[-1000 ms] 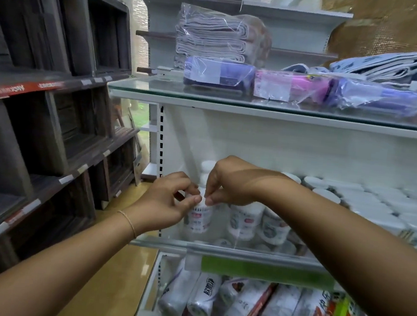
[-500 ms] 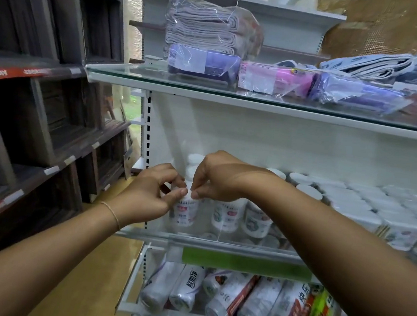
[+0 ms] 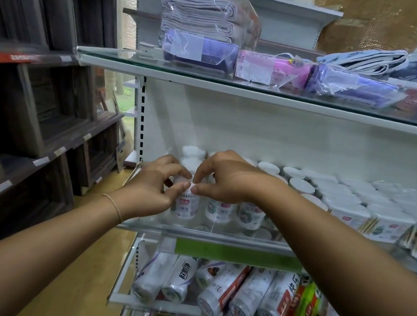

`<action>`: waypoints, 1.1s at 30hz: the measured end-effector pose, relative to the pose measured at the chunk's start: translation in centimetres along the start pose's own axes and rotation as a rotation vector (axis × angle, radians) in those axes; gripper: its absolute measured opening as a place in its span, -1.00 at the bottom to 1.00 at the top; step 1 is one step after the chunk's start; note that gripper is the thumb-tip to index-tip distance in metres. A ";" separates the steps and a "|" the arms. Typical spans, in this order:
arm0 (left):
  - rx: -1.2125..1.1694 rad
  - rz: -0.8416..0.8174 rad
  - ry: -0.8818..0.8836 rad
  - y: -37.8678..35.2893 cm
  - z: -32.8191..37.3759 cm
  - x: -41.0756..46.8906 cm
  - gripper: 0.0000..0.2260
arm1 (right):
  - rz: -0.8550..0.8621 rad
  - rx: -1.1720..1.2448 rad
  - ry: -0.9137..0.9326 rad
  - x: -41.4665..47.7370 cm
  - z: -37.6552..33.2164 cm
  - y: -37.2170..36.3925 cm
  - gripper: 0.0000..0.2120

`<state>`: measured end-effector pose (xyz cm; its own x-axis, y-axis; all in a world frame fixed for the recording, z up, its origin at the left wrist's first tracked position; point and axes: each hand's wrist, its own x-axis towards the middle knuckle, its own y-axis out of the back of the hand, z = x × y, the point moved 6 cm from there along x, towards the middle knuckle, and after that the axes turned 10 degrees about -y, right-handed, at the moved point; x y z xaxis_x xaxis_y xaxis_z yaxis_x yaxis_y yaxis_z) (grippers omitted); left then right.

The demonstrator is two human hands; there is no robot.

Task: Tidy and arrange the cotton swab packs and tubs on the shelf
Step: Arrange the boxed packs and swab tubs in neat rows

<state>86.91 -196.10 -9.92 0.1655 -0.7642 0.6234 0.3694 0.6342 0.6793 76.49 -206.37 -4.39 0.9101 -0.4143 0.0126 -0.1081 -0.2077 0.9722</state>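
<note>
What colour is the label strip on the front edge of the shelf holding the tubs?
Green. The label strip shows plainly in the head view.

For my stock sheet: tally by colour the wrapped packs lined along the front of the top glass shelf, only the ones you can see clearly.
Purple packs: 2
Pink pack: 1
Total: 3
The packs at the far right end are too blurred to count.

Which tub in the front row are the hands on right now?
The leftmost front-row tub: the left hand and right hand both hold its top. The neighbouring tubs to its right are not held.
</note>
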 end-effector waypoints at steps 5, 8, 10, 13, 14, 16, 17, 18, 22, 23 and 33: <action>0.008 0.003 -0.009 -0.1 0.2 0.2 -0.88 | 0.028 -0.006 0.002 -0.7 0.4 0.0 -0.76; 0.007 0.000 -0.010 -0.1 0.3 0.2 -0.88 | 0.060 0.002 0.003 -0.9 0.6 0.1 -0.75; 0.008 -0.005 -0.015 -0.1 0.4 0.1 -0.87 | 0.070 0.000 0.007 -0.7 0.8 -0.1 -0.74; 0.024 -0.025 -0.022 -0.2 0.5 0.1 -0.85 | 0.047 -0.029 0.019 -0.8 1.3 -0.4 -0.67; 0.028 -0.032 -0.016 -0.2 0.5 0.1 -0.84 | 0.024 -0.043 0.011 -0.9 1.5 -0.3 -0.62; 0.040 -0.037 -0.013 -0.2 0.6 0.1 -0.83 | -0.028 -0.074 -0.010 -1.2 2.1 -0.1 -0.50; 0.046 -0.035 -0.020 -0.2 0.7 0.1 -0.83 | -0.053 -0.090 -0.023 -1.4 2.5 0.1 -0.44; 0.051 -0.034 -0.028 -0.2 0.8 0.2 -0.82 | -0.078 -0.095 -0.040 -1.5 2.9 0.3 -0.39; 0.063 -0.046 -0.013 -0.1 0.9 0.3 -0.80 | -0.101 -0.082 -0.070 -2.1 4.4 0.7 -0.30; 0.060 -0.049 -0.007 -0.1 0.8 0.4 -0.80 | -0.091 -0.077 -0.068 -2.2 4.8 0.7 -0.32; 0.035 -0.061 0.098 -0.6 -0.1 0.5 -0.76 | 0.010 0.029 -0.088 -1.8 6.1 0.5 -0.66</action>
<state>86.84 -196.89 -10.04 0.2330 -0.8081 0.5410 0.3495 0.5888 0.7288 72.36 -211.10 -5.30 0.8703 -0.4925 0.0009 -0.1303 -0.2284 0.9648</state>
